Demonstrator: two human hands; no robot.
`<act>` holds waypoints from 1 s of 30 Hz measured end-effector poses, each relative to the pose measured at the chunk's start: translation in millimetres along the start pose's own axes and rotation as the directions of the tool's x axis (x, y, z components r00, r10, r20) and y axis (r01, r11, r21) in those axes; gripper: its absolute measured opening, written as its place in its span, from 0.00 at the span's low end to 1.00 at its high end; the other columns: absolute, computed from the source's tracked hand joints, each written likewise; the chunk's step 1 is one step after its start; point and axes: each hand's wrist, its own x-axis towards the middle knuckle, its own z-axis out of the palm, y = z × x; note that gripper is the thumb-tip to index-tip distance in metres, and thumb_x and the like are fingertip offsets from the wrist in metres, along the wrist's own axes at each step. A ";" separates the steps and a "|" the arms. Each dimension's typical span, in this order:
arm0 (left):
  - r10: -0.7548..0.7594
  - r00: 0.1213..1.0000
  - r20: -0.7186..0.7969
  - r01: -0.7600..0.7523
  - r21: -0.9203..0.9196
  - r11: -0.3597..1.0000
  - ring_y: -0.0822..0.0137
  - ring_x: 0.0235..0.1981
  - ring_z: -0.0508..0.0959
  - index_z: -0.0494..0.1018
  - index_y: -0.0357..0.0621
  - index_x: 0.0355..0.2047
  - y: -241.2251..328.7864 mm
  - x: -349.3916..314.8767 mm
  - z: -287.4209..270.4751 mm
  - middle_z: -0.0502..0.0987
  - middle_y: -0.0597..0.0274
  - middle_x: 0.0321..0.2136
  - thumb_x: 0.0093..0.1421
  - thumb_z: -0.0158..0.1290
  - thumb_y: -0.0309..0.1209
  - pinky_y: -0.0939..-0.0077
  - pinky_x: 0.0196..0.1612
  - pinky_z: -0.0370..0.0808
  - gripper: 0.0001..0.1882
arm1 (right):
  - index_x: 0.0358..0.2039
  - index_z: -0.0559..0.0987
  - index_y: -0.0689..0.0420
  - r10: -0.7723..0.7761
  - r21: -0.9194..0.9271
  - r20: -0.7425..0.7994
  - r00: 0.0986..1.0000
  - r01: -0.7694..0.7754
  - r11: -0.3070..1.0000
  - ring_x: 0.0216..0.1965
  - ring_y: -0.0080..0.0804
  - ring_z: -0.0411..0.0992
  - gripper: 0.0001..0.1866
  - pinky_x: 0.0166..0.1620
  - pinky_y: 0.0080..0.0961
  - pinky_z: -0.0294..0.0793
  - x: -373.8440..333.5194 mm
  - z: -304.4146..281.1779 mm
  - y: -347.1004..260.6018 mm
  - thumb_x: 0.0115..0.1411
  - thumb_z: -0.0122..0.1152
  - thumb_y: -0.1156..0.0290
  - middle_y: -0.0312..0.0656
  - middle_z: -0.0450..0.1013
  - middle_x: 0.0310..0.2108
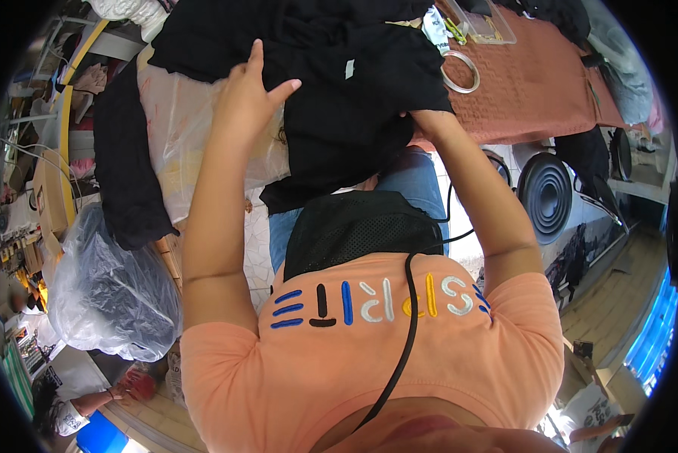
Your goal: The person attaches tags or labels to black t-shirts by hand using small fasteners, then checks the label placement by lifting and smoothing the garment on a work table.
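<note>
A black garment [339, 121] is spread over the table in front of me, and its lower part hangs down toward my lap. It has a small pale tag [349, 69] on it. My left hand [248, 98] is over the left part of the black cloth, with index finger and thumb stretched apart and nothing between them. The other fingers of that hand are partly hidden from view. At the garment's right edge, my right hand [431, 123] reaches in under the fabric. The cloth covers most of its fingers, so its grip does not show.
A clear plastic sheet [184, 128] covers the table's left part, with a black cloth strip [131, 151] beside it. On the reddish-brown tablecloth [520, 83] lie a clear roll of tape [460, 72] and a plastic tray [497, 26]. A large plastic bag [112, 294] stands at left.
</note>
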 end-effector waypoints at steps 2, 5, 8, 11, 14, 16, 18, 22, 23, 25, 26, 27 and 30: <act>0.209 0.969 -0.130 -0.200 0.077 0.977 0.46 0.53 0.68 0.54 0.40 0.62 29.3 -18.0 2.1 0.68 0.40 0.51 0.44 0.64 0.48 0.59 0.56 0.65 0.50 | 0.51 0.72 0.59 -0.195 -0.245 -0.031 0.980 0.182 0.952 0.49 0.33 0.71 0.19 0.52 0.31 0.68 -1.3 -0.2 -6.7 0.60 0.54 0.68 0.42 0.74 0.47; 0.250 0.968 0.021 -0.246 -0.114 0.963 0.41 0.54 0.65 0.46 0.43 0.64 88.8 -38.6 35.6 0.60 0.42 0.54 0.41 0.66 0.47 0.53 0.55 0.64 0.56 | 0.47 0.75 0.58 -0.666 -0.505 0.024 0.746 0.584 0.636 0.43 0.36 0.73 0.18 0.47 0.31 0.71 10.2 -1.5 -3.2 0.56 0.58 0.68 0.46 0.74 0.44; 0.117 0.973 -0.201 -0.156 -0.190 0.969 0.45 0.51 0.67 0.53 0.43 0.59 93.0 -15.8 57.6 0.63 0.45 0.48 0.42 0.64 0.30 0.55 0.51 0.68 0.45 | 0.46 0.76 0.58 -0.788 -0.527 0.036 0.615 0.682 0.507 0.44 0.38 0.73 0.20 0.49 0.32 0.70 4.9 4.5 -2.7 0.53 0.61 0.64 0.48 0.73 0.42; 0.016 0.960 -0.279 -0.103 -0.302 0.948 0.51 0.44 0.73 0.64 0.45 0.51 68.1 5.4 41.7 0.67 0.50 0.45 0.44 0.53 0.16 0.66 0.47 0.72 0.31 | 0.47 0.75 0.58 -0.430 -0.281 0.142 0.892 0.453 0.846 0.47 0.41 0.71 0.22 0.51 0.34 0.69 -37.6 -7.4 -35.7 0.53 0.63 0.62 0.49 0.72 0.43; 0.070 0.937 -0.341 -0.177 -0.294 0.939 0.58 0.39 0.76 0.72 0.46 0.45 68.1 8.2 20.5 0.72 0.57 0.38 0.43 0.50 0.13 0.71 0.44 0.73 0.26 | 0.48 0.74 0.58 -0.208 -0.200 0.237 0.949 0.257 0.946 0.49 0.44 0.70 0.26 0.50 0.36 0.69 -70.6 -28.4 -88.8 0.50 0.66 0.62 0.52 0.71 0.42; 0.121 0.919 -0.374 -0.241 -0.292 0.926 0.62 0.38 0.77 0.75 0.46 0.42 73.5 7.5 13.1 0.74 0.59 0.35 0.42 0.49 0.11 0.73 0.43 0.73 0.25 | 0.48 0.73 0.58 -0.354 -0.242 0.095 0.930 0.366 0.898 0.49 0.45 0.69 0.28 0.49 0.37 0.70 -67.0 -27.0 -96.3 0.47 0.69 0.62 0.51 0.71 0.41; 0.160 0.914 -0.372 -0.295 -0.339 0.894 0.64 0.39 0.77 0.76 0.45 0.40 92.3 3.8 9.2 0.75 0.59 0.34 0.40 0.48 0.10 0.74 0.44 0.73 0.26 | 0.47 0.75 0.56 -0.539 -0.336 -0.106 0.836 0.480 0.811 0.47 0.45 0.70 0.27 0.48 0.37 0.71 -47.8 -17.1 -93.1 0.45 0.69 0.63 0.47 0.72 0.38; 0.260 0.886 -0.384 -0.392 -0.321 0.862 0.62 0.40 0.77 0.75 0.46 0.41 103.5 5.2 0.8 0.75 0.59 0.35 0.39 0.49 0.10 0.75 0.45 0.73 0.27 | 0.44 0.77 0.51 -0.556 -0.539 -0.109 0.824 0.421 0.729 0.46 0.44 0.70 0.23 0.46 0.36 0.71 -12.5 -15.1 -74.9 0.43 0.66 0.69 0.40 0.75 0.37; 0.244 0.900 -0.361 -0.354 -0.280 0.892 0.61 0.41 0.77 0.75 0.46 0.41 102.1 5.3 -4.5 0.76 0.59 0.38 0.43 0.51 0.12 0.76 0.45 0.73 0.24 | 0.40 0.79 0.53 -0.621 -0.494 -0.187 0.761 0.473 0.729 0.42 0.46 0.72 0.19 0.46 0.37 0.72 -8.2 -18.6 -73.8 0.44 0.61 0.72 0.42 0.76 0.36; 0.223 0.955 -0.194 -0.260 -0.189 0.947 0.61 0.42 0.77 0.75 0.45 0.41 84.5 10.8 -5.7 0.76 0.59 0.41 0.46 0.52 0.15 0.76 0.45 0.73 0.21 | 0.37 0.79 0.58 -0.378 -0.068 -0.142 0.915 0.372 0.926 0.38 0.37 0.75 0.12 0.42 0.30 0.73 -3.7 -33.0 -72.5 0.50 0.58 0.72 0.43 0.77 0.34; 0.207 0.972 -0.107 -0.221 -0.139 0.965 0.61 0.43 0.77 0.75 0.45 0.41 77.1 13.5 -7.2 0.75 0.59 0.42 0.48 0.52 0.16 0.77 0.45 0.73 0.19 | 0.38 0.78 0.59 -0.216 0.228 -0.001 0.976 0.210 0.951 0.38 0.34 0.76 0.12 0.41 0.28 0.74 -3.8 -39.6 -72.8 0.53 0.57 0.72 0.42 0.78 0.34; 0.091 0.994 0.054 -0.080 -0.171 0.982 0.65 0.46 0.76 0.73 0.46 0.47 74.3 15.2 -11.8 0.75 0.59 0.46 0.53 0.48 0.17 0.78 0.48 0.71 0.21 | 0.39 0.78 0.60 -0.123 0.383 0.038 0.992 0.099 0.918 0.39 0.32 0.76 0.12 0.41 0.26 0.74 -3.7 -41.9 -73.5 0.54 0.57 0.71 0.42 0.78 0.35; 0.141 0.973 0.184 0.053 -0.768 0.638 0.69 0.47 0.74 0.68 0.45 0.54 56.4 21.9 -2.9 0.75 0.59 0.47 0.55 0.44 0.16 0.78 0.51 0.68 0.25 | 0.43 0.76 0.63 0.081 0.710 0.133 0.988 -0.152 0.688 0.42 0.30 0.75 0.15 0.43 0.23 0.73 -7.4 -45.7 -73.5 0.58 0.57 0.68 0.43 0.77 0.39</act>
